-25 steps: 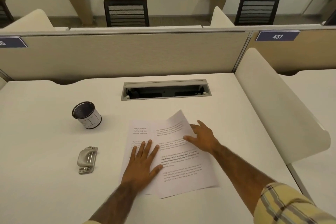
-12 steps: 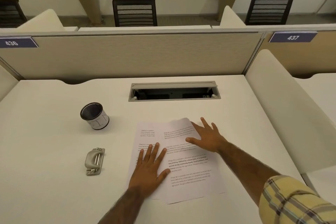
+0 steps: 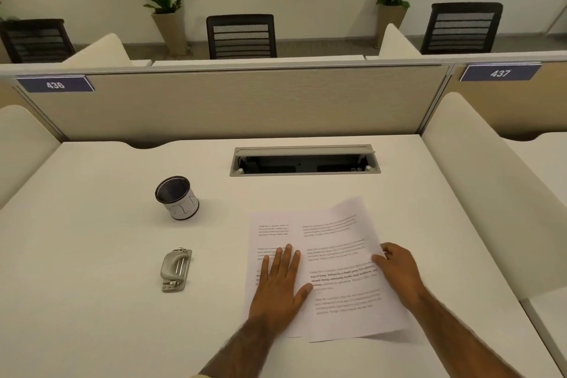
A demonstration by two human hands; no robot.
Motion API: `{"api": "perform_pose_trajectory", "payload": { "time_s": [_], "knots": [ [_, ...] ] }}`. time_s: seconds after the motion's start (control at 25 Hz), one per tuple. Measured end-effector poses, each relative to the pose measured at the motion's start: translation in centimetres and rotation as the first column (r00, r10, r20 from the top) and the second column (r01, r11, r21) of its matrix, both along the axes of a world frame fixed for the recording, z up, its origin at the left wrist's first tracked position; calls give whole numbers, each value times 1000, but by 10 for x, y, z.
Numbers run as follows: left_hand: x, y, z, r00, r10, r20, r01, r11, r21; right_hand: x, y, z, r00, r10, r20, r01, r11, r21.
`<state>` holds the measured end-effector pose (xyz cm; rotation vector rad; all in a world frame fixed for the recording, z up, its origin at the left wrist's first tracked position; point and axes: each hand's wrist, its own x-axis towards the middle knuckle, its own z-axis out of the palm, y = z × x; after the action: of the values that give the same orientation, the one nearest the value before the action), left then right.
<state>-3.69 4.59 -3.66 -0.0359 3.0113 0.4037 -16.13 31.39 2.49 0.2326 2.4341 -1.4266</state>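
Observation:
Two printed white sheets lie overlapped on the white desk (image 3: 92, 255). The lower sheet (image 3: 270, 232) lies straight, and my left hand (image 3: 280, 282) presses flat on it with straight fingers. The upper sheet (image 3: 340, 258) is skewed clockwise over it, its far corner slightly raised. My right hand (image 3: 399, 270) is at that sheet's right edge. Its thumb lies on top of the paper and its fingers curl at the edge, pinching it.
A grey hole punch (image 3: 175, 270) lies left of the papers. A black mesh pen cup (image 3: 177, 198) with a white label stands behind it. An open cable tray (image 3: 303, 161) is set into the desk. A cream divider (image 3: 491, 193) rises on the right, a beige partition (image 3: 245, 104) behind.
My right hand has slid from lying flat on the upper sheet to its right edge and now pinches it. My left hand's fingers have closed together, still flat on the lower sheet.

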Motion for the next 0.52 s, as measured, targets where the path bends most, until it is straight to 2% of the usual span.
{"api": "perform_pose_trajectory", "payload": {
  "time_s": [0.12,0.28,0.44,0.52],
  "knots": [
    [7,-16,2,992,125,-14,-125,992,4,10,30,2,995,-97,-8,97,995,-4],
    [27,-51,3,966,259,22,-260,966,11,22,26,5,993,-120,16,121,992,-37],
    [35,-60,5,977,204,54,-206,978,22,33,-34,8,999,-46,18,48,995,-88],
    [37,-61,6,986,153,63,-153,988,-4,35,-62,10,998,65,-5,-65,996,-65]
  ]
}}
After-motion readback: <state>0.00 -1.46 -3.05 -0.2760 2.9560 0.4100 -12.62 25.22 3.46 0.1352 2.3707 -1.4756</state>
